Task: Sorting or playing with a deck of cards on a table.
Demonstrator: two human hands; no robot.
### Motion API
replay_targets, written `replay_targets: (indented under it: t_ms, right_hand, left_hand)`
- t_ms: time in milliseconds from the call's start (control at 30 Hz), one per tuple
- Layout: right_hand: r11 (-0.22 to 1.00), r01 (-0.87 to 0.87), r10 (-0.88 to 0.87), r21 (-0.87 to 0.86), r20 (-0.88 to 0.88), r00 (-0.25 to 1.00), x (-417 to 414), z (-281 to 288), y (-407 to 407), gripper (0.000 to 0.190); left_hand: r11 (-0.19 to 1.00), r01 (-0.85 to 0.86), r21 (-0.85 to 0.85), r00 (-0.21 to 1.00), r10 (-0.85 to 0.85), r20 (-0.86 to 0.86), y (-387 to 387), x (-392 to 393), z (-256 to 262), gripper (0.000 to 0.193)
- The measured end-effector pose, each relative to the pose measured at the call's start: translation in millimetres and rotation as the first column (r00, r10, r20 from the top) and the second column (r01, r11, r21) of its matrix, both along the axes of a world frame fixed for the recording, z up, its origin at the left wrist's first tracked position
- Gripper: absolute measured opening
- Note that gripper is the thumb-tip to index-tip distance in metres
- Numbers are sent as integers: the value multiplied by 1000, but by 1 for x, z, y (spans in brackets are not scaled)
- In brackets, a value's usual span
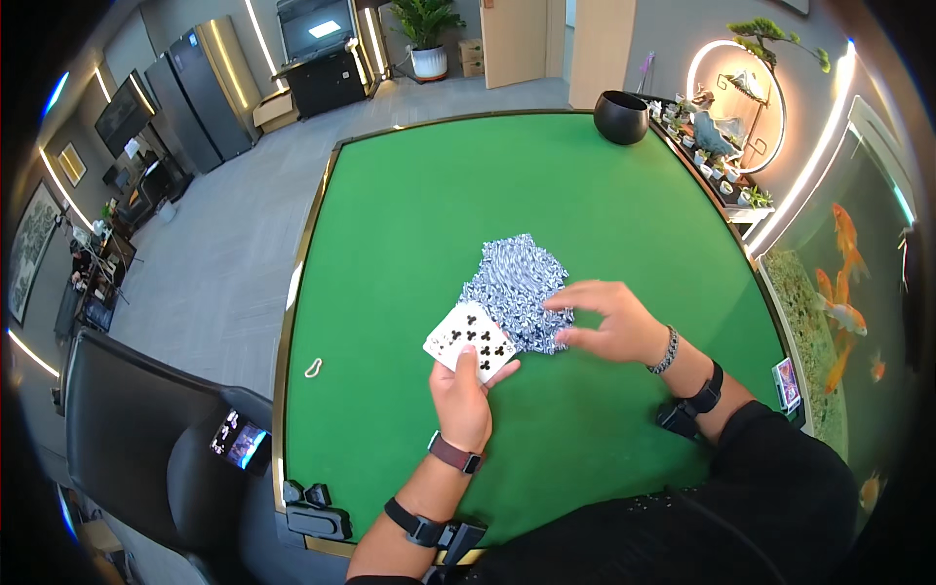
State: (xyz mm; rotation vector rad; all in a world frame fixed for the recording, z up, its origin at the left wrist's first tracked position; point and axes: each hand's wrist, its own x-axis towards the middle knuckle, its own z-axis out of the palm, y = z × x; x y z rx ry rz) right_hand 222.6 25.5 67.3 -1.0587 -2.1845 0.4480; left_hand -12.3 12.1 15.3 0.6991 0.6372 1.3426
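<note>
My left hand (466, 398) holds a few playing cards (472, 340) face up, slightly fanned, with a clubs card on top and the thumb across its lower edge. Beyond them, a spread heap of playing cards (519, 281) lies face down, showing blue and white backs. The held cards overlap the heap's near left edge in the view. My right hand (610, 322) is at the heap's right side, thumb and fingers apart, with nothing seen between them. Whether its fingertips touch the cards cannot be told.
The green table top (409, 190) has a raised gold-coloured edge. A black bowl (621, 117) stands at the far right corner, a card box (787, 384) at the right edge. A small beige loop (313, 368) lies at left; black devices (318, 512) sit at the near left corner.
</note>
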Motion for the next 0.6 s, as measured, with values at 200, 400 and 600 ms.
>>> replay_targets:
  t_ms: [200,400,600]
  right_hand:
    - [883,-146,-136,-446,-541,830,-33,-28,-4,25]
    - [846,-152,-253,-512,-635,730,-22,-29,8,18]
    - [828,-129,-261,-546,-579,772,-33,-40,-5,17]
  left_hand:
    - [991,134,23,977,-128,-173,-10,7,1,26]
    - [988,148,-38,983,-143,110,-8,9,6,23]
    - [995,100,-20,963,-102,-251,-6,6,-6,25]
